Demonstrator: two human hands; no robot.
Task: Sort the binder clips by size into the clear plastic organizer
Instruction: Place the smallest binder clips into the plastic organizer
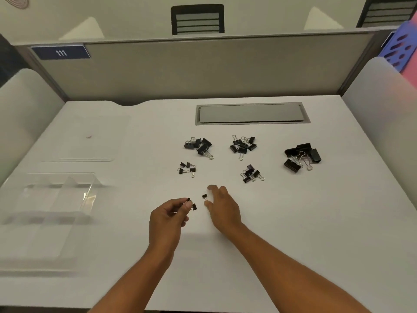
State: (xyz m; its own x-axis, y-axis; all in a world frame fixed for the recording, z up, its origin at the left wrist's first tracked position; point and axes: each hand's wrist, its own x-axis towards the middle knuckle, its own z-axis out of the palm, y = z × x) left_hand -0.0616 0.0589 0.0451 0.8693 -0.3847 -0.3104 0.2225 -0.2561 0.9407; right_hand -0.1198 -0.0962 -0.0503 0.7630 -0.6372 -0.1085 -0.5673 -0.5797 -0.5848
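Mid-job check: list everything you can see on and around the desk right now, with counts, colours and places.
largest binder clips: one pile, black, far right of the desk
medium binder clips: two piles, black, mid-desk and right of it
small binder clips: two groups, black, nearer
tiny binder clips: three, black; two in the left hand, one at the right hand
clear plastic organizer: one, transparent, left edge
clear lid: one, transparent, behind the organizer
cable hatch: one, grey, desk rear
number plate: one, blue, partition
chairs: two, black, beyond the partition
left hand: pinching tiny clips
right hand: fingers spread by the loose clip
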